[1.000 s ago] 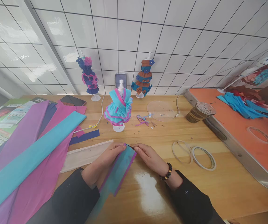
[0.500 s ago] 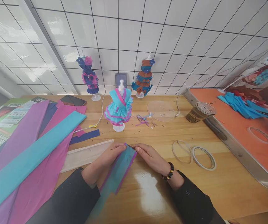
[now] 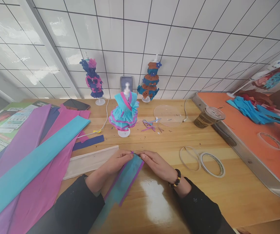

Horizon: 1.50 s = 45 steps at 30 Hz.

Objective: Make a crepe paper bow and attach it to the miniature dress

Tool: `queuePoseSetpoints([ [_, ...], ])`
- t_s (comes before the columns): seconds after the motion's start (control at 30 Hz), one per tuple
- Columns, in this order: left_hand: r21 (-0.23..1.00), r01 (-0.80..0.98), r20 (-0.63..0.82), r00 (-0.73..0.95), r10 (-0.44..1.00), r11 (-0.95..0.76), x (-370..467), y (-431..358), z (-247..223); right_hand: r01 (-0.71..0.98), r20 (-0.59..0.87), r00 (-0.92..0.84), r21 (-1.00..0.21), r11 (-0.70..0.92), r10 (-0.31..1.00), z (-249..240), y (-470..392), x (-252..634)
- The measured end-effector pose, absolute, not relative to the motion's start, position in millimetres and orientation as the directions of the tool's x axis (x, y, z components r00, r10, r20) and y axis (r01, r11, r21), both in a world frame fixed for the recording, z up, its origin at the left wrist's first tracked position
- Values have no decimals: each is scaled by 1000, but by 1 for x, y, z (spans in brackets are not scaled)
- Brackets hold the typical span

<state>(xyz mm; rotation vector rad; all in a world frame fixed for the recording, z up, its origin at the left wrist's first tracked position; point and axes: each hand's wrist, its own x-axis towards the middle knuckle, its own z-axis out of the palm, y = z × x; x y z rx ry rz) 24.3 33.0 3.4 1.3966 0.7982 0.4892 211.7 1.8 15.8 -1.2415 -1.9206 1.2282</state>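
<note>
Blue strip (image 3: 127, 178), purple along both long edges: held over the near middle of the bench (image 3: 191, 204), slanting down toward you. Its lower end is blurred. Your left hand (image 3: 112, 165) pinches the upper left corner between thumb and fingers; your right hand (image 3: 158, 165), bracelet (image 3: 178, 178) at the wrist, pinches at the upper right corner. A thin dark line spans the fingertips; too small to identify.

Just left of your left hand: white strip (image 3: 92, 162), with a navy strip (image 3: 88, 142) beyond it. Farther left, a blue sheet (image 3: 37, 162) lies across pink (image 3: 49, 172) and purple (image 3: 22, 139) sheets.

Beyond your hands: blue dress (image 3: 123, 113) on an upright stand, loose scraps (image 3: 149, 125) to its right. Behind, near the wall, stand a navy-and-pink dress (image 3: 94, 81) and a brown-and-teal dress (image 3: 151, 81).

Right of your right hand: thin loop (image 3: 182, 159) touching a tape roll (image 3: 220, 169); beyond them, a cup (image 3: 204, 120).
</note>
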Motion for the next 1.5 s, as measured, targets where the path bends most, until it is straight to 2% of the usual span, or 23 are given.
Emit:
queuePoseSetpoints([
  [0.33, 976, 191, -214, 717, 663, 109, 25, 34, -1, 427, -32, -412, -890, 162, 911, 12, 0, 206],
  [0.7, 979, 178, -198, 711, 675, 100, 25, 34, 0, 433, -30, -367, -890, 143, 930, 10, 0, 203],
  [0.8, 980, 153, -196, 695, 691, 124, 25, 34, 1, 420, -21, -313, -900, 119, 950, 8, 2, 205],
  [0.93, 976, 131, -218, 624, 750, 175, 26, 33, 6, 415, 1, -147, -908, 62, 989, 6, 7, 216],
  [1.0, 974, 115, -227, 569, 790, 197, 26, 33, 10, 378, -39, -93, -926, -1, 995, 6, 10, 220],
  [1.1, 973, 108, -232, 517, 824, 206, 28, 33, 15, 235, -126, -122, -967, -95, 984, 6, 9, 219],
  [1.23, 979, 111, -205, 471, 858, 173, 30, 34, 13, 87, -91, -157, -993, -78, 983, 4, 4, 205],
  [1.37, 976, 51, -211, 481, 851, 213, 31, 34, 9, 85, -51, -97, -995, -43, 994, -1, 3, 196],
  [1.5, 945, -7, -261, 588, 766, 327, 29, 33, 7, 116, -42, -22, -992, -39, 999, -3, 7, 203],
])
